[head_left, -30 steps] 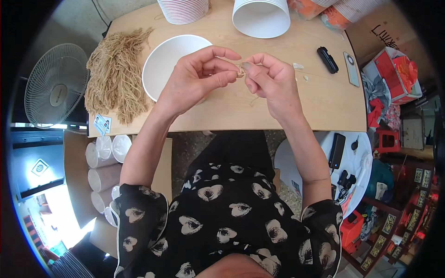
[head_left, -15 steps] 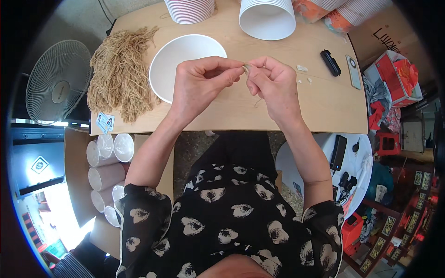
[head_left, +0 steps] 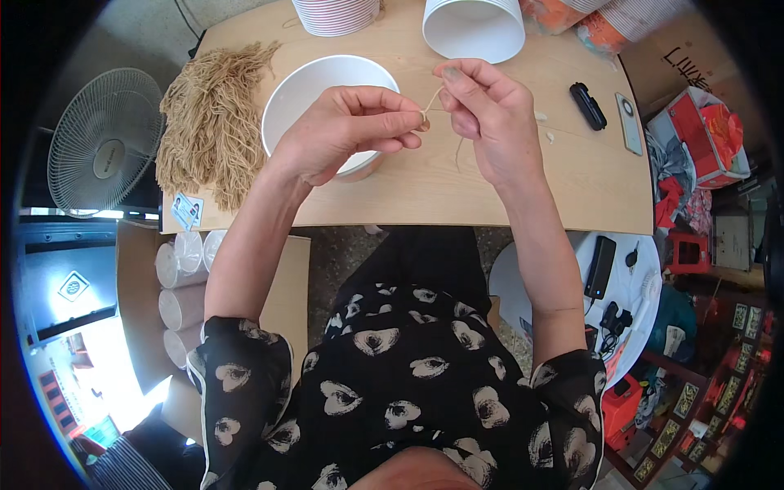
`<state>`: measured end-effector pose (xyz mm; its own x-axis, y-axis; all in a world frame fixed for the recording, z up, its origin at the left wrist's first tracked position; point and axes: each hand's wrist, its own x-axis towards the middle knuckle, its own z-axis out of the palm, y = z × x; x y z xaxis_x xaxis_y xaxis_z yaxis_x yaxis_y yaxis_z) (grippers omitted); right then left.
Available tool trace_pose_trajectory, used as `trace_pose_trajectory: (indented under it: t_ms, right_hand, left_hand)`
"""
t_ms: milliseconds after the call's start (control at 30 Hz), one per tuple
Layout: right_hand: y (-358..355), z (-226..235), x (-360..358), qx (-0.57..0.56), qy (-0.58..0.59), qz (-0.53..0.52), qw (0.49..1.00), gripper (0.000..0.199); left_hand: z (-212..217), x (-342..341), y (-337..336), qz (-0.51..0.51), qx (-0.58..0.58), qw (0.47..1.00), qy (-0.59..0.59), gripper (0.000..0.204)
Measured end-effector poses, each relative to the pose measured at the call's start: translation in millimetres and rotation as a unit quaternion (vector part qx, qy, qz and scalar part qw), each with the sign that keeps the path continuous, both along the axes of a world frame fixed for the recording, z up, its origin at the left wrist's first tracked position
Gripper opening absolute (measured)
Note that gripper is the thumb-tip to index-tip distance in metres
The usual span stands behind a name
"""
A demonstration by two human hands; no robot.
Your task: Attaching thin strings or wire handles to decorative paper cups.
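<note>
We are seeing the left hand [head_left: 347, 131] covering part of the bowl [head_left: 314, 86]; the top edge is cutting off two cups [head_left: 474, 28]; the string [head_left: 433, 100] is vanishing between fingertips.

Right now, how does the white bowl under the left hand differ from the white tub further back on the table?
The bowl stands upright with its open mouth facing up, and it looks empty; the tub appears to lie on its side, its mouth turned toward the person. The bowl sits partly under the left hand; the tub lies past the right hand with nothing over it. The bowl looks shallower and wider. Both are plain white, round and on the wooden table.
</note>
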<state>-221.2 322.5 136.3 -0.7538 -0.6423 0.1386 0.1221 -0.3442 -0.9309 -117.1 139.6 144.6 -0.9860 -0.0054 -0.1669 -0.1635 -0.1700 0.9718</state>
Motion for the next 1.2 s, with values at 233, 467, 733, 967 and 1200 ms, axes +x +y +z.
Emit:
trace_pose_trajectory:
  t_ms: [233, 467, 733, 967, 1200]
  right_hand:
    - [0, -23, 19, 0.143, 0.429, -0.237, 0.860, 0.017]
    - [-7, -37, 38, 0.126, 0.520, -0.284, 0.796, 0.020]
    - [-13, -43, 39, 0.114, 0.480, -0.293, 0.819, 0.016]
    - [-11, -44, 43, 0.099, 0.382, -0.259, 0.881, 0.014]
    - [-10, -43, 45, 0.102, 0.378, -0.253, 0.884, 0.010]
  left_hand:
    - [-13, 5, -11, 0.036, 0.127, 0.991, -0.019, 0.022]
    - [-15, 4, -3, 0.073, 0.058, 0.996, 0.007, 0.022]
    - [-16, 7, 4, 0.086, 0.037, 0.995, 0.025, 0.021]
    - [-17, 7, 6, 0.092, 0.025, 0.995, 0.025, 0.020]
    - [-16, 10, 15, 0.129, -0.044, 0.988, 0.073, 0.019]
